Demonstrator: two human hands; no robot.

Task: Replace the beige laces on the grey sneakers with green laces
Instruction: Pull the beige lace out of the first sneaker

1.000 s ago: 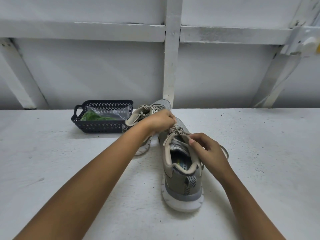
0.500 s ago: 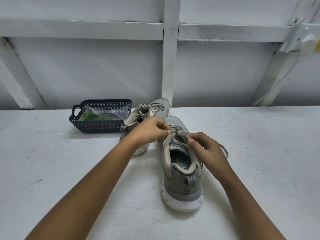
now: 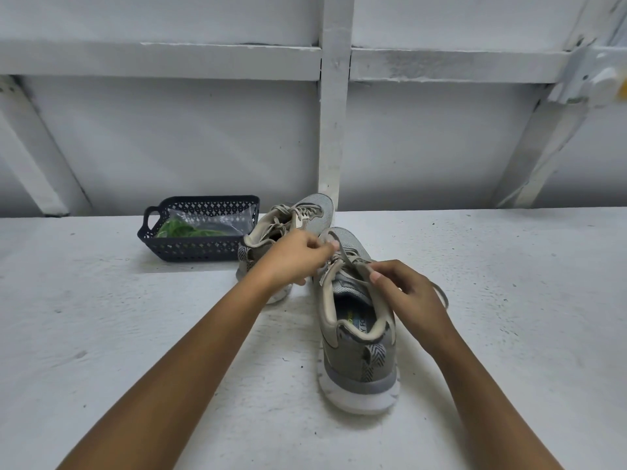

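Note:
Two grey sneakers stand on the white table, heels toward me. The near sneaker (image 3: 356, 354) is in the middle; the far sneaker (image 3: 305, 212) sits behind it to the left, partly hidden by my left hand. My left hand (image 3: 291, 257) pinches a strand of the beige lace (image 3: 342, 251) above the near shoe's lacing. My right hand (image 3: 407, 293) pinches the lace at the shoe's upper right eyelets, and a lace loop (image 3: 441, 293) trails beside it. Green laces (image 3: 179, 228) lie in a clear bag inside the dark basket.
The dark perforated basket (image 3: 200, 249) stands at the back left, touching or close to the far sneaker. A white wall with wooden battens rises behind the table. The white table surface (image 3: 509, 300) extends to both sides.
My left hand has drawn back toward the left, pulling a lace strand out from the near sneaker. My right hand stays at the upper eyelets.

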